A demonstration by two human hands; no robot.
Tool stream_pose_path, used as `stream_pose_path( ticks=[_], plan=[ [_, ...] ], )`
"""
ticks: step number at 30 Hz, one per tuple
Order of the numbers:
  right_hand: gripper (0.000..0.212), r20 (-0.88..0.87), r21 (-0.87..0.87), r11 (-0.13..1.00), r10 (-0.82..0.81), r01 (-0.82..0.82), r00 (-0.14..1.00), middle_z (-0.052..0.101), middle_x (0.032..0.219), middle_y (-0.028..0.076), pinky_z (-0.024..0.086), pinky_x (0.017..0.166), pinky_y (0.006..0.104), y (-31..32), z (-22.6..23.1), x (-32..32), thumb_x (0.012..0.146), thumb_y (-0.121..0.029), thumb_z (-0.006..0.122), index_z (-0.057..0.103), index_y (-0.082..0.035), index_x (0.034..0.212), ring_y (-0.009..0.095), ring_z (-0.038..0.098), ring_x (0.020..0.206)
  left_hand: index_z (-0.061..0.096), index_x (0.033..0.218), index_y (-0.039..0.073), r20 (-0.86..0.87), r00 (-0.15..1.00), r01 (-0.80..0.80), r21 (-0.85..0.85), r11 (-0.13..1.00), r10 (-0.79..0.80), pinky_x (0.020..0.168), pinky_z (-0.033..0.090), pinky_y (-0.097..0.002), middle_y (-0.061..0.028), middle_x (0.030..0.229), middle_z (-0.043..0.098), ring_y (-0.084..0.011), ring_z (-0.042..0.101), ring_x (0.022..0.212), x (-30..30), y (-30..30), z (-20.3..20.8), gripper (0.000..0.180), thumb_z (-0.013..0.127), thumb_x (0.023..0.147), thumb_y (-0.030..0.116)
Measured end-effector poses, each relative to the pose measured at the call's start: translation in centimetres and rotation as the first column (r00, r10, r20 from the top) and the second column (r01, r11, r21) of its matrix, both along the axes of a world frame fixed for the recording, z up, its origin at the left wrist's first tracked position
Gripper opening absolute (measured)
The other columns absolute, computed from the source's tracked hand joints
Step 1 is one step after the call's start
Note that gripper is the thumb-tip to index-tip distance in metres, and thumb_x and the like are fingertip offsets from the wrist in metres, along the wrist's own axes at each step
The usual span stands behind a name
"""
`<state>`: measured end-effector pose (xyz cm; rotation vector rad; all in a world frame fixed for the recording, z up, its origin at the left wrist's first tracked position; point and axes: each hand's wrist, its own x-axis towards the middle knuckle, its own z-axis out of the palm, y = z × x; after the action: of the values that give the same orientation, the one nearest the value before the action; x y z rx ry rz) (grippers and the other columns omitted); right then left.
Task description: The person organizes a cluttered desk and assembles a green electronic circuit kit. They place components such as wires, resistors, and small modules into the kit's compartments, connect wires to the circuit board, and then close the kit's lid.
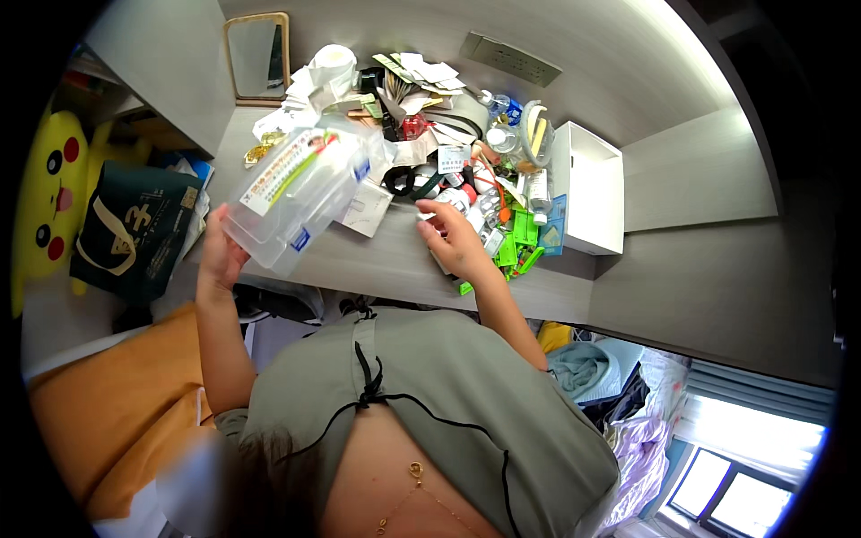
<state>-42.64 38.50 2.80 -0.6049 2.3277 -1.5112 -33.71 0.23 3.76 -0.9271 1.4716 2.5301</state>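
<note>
The left hand (224, 253) grips one end of a clear plastic box (309, 202) above the surface (404, 260), toward its left front edge; held one-sided, it could slip. The right hand (459, 247), loosely open, could nudge green pieces (522, 235) over the front edge.

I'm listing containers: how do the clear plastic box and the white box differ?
The clear plastic box is see-through with blue latches and a label; the white box is opaque with no latches showing. The clear plastic box is held tilted in the left hand, while the white box rests on the desk. Both are roughly rectangular.
</note>
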Motion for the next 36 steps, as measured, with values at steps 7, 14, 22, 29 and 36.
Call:
stream_pose_path(
  ticks=[7, 14, 22, 29, 36],
  plan=[
    [0.055, 0.096, -0.114, 0.992, 0.074, -0.063, 0.993, 0.051, 0.129, 0.018, 0.051, 0.089, 0.0358, -2.6, -1.5, 0.7, 0.098, -0.029, 0.059, 0.040, -0.001, 0.141, 0.026, 0.060, 0.106, 0.052, 0.133, 0.005, 0.038, 0.985, 0.167, 0.018, 0.986, -0.168, 0.089, 0.051, -0.0326, -0.0089, 0.123, 0.063, -0.0188, 0.062, 0.108, 2.6, -1.3, -2.4, 0.058, 0.044, 0.095, 0.047],
    [0.075, 0.603, -0.407, 0.912, 0.221, 0.057, 0.766, 0.050, 0.130, 0.015, 0.052, 0.089, 0.0371, -4.2, -2.1, 4.0, 0.094, -0.039, 0.064, 0.021, -0.006, 0.146, 0.023, 0.059, 0.106, 0.050, 0.133, 0.004, -0.240, 0.964, 0.108, -0.029, 0.994, -0.111, 0.095, 0.048, -0.0334, -0.0097, 0.125, 0.059, -0.0207, 0.058, 0.113, 4.7, 0.3, -5.2, 0.047, 0.050, 0.095, 0.032],
    [0.078, 0.737, -0.160, 0.980, 0.198, -0.119, 0.646, 0.059, 0.119, 0.019, 0.049, 0.086, 0.0368, -3.3, -4.5, 7.1, 0.089, -0.040, 0.071, 0.028, -0.001, 0.141, 0.022, 0.058, 0.108, 0.045, 0.138, 0.014, -0.006, 0.964, 0.245, -0.363, 0.899, -0.266, 0.099, 0.044, -0.0374, -0.0126, 0.125, 0.055, -0.0247, 0.055, 0.114, 4.9, -0.7, -7.2, 0.047, 0.058, 0.097, 0.034],
    [0.086, 0.678, -0.029, 0.997, 0.072, -0.072, 0.732, 0.054, 0.127, 0.024, 0.046, 0.096, 0.0394, -2.5, -6.7, 7.5, 0.087, -0.043, 0.073, 0.029, 0.006, 0.142, 0.028, 0.055, 0.116, 0.034, 0.145, 0.002, 0.268, 0.921, 0.387, -0.563, 0.730, -0.281, 0.106, 0.038, -0.0409, -0.0244, 0.139, 0.044, -0.0333, 0.046, 0.128, 3.6, 2.9, -10.6, 0.075, 0.068, 0.090, 0.039],
    [0.083, 0.271, 0.071, 0.995, -0.092, 0.075, 0.958, 0.053, 0.130, 0.026, 0.043, 0.102, 0.0412, -3.1, -9.7, 5.0, 0.087, -0.044, 0.071, 0.033, 0.009, 0.140, 0.031, 0.053, 0.122, 0.035, 0.145, 0.003, 0.101, 0.958, 0.279, -0.539, 0.795, -0.268, 0.100, 0.043, -0.0377, -0.0224, 0.134, 0.049, -0.0282, 0.052, 0.120, 2.2, 3.7, -9.6, 0.068, 0.069, 0.090, 0.026]
  ],
)
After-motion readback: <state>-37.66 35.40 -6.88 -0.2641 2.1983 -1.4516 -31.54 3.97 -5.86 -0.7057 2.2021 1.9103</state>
